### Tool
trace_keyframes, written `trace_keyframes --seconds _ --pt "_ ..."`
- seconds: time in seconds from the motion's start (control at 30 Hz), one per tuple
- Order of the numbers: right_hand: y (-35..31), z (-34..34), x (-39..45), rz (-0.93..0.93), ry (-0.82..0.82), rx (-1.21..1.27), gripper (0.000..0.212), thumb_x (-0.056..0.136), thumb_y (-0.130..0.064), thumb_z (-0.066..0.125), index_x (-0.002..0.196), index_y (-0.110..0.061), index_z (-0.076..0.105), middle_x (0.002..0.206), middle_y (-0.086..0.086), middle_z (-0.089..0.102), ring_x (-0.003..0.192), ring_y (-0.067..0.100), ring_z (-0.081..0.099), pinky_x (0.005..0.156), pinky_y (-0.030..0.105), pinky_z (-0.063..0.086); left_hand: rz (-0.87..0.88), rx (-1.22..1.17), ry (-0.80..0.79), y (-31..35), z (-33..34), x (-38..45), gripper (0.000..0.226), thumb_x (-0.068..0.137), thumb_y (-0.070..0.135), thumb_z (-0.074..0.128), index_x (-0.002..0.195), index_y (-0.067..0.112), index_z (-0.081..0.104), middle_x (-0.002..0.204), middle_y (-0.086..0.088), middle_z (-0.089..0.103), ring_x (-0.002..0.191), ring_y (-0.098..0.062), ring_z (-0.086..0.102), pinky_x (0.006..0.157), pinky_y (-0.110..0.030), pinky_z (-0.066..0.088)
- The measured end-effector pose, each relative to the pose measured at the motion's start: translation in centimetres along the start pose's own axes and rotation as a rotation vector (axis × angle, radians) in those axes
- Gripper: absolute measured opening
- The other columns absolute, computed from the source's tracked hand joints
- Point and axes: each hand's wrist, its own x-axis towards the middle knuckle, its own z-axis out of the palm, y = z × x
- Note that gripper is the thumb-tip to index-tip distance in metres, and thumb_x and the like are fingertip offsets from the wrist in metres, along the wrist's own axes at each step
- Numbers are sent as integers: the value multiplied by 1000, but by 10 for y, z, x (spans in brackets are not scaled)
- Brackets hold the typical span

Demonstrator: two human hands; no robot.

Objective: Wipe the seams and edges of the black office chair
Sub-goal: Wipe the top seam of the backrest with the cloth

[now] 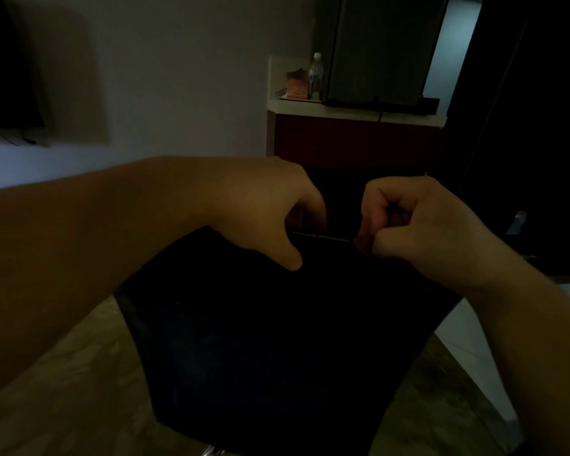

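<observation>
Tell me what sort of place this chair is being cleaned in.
Probably a hotel room or small flat, dimly lit. A counter on a dark red cabinet holds a water bottle and a small orange box, beside what looks like a mini fridge. The floor is polished stone or tile.

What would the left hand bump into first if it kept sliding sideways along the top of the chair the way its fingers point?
Probably the right hand. The left hand grips the top edge of the black chair, fingers pointing toward the right hand, which is curled at the same edge. Only a short dark gap separates them, though depth is hard to judge.
</observation>
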Motion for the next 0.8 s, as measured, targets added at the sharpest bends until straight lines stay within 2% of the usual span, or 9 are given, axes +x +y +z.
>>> trace_keyframes --seconds 0.07,0.13,0.2,0.27,0.4,0.5,0.63,0.73,0.8 --pt "5 2 3 11 65 -74 23 78 1 71 68 -14 57 52 2 54 43 14 47 44 26 40 -6 -3 -20 -4 -3 -3 61 79 46 81 135 38 59 110 25 60 90 27 48 72 0 45" --pt "2 3 3 18 47 -106 20 79 2 69 71 -12 58 51 -1 53 42 4 45 42 16 38 -12 19 -21 -7 -2 -4 61 80 45 80 136 38 59 99 30 53 84 32 46 69 4 40" --pt "-2 1 0 2 -58 -54 23 78 7 66 68 -10 55 57 14 56 42 10 45 41 18 35 -14 30 -11 -9 1 -4 59 80 45 80 135 38 59 94 30 52 79 32 46 67 4 40" --pt "-2 -1 0 0 -76 -23 22 77 8 66 69 -9 55 63 22 56 44 15 45 42 21 34 -13 40 5 -9 3 -3 59 79 45 81 134 41 60 94 28 55 80 29 46 66 3 41" --pt "0 2 2 -3 -7 -84 17 81 3 69 74 -8 58 54 4 55 41 10 44 43 15 37 -11 35 7 -9 3 -2 58 78 45 82 132 39 61 92 25 58 80 26 49 66 1 42" --pt "-7 2 1 -20 -109 -57 22 78 7 68 68 -7 54 61 15 57 45 19 46 46 23 39 -28 39 1 -10 3 -3 60 76 48 82 132 42 61 93 25 58 87 23 50 64 -4 44" --pt "-4 4 8 27 -29 -68 20 81 3 68 71 -10 56 52 2 54 41 11 45 43 17 38 -24 32 30 -10 4 -4 57 78 46 81 131 42 61 93 24 59 85 24 50 65 -2 44" --pt "-10 3 5 -3 -138 -59 21 77 5 68 67 -7 53 66 17 59 53 32 53 55 26 45 -25 18 23 -8 4 -6 55 77 44 82 129 38 65 95 20 64 89 20 51 75 -8 46" --pt "-12 4 6 16 -133 -41 21 76 4 68 66 -9 54 63 15 57 50 23 50 51 25 42 -17 23 35 -8 5 -8 54 78 43 81 129 37 65 96 19 65 89 20 51 78 -8 45"
